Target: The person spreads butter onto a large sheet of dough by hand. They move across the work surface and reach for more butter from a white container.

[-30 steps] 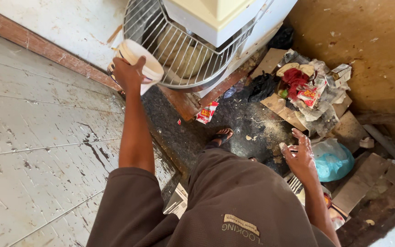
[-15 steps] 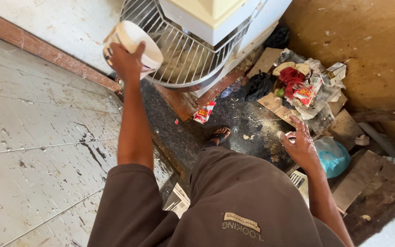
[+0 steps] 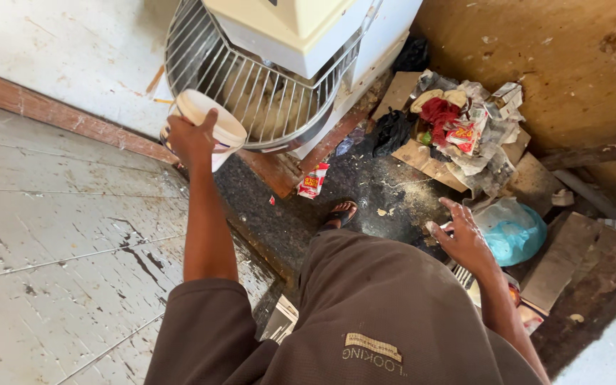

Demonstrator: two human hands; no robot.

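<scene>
While the left hand [image 3: 192, 137] gripped a white tub [image 3: 204, 128] tilted against the mixer's wire guard [image 3: 251, 93], nothing visibly poured yet; the right hand [image 3: 465, 239] hung loose, empty.

View: a single head camera, worn by the person.
Facing: steeply down over the brown shirt [image 3: 365, 321] to the floor [image 3: 51, 235].
Nearness: close; both arms reach out from the lower edge.
Upper frame: mixer guard [image 3: 251, 85] top centre.
Right side: rubbish pile [image 3: 465, 135].
Shared ground: one view only.
</scene>
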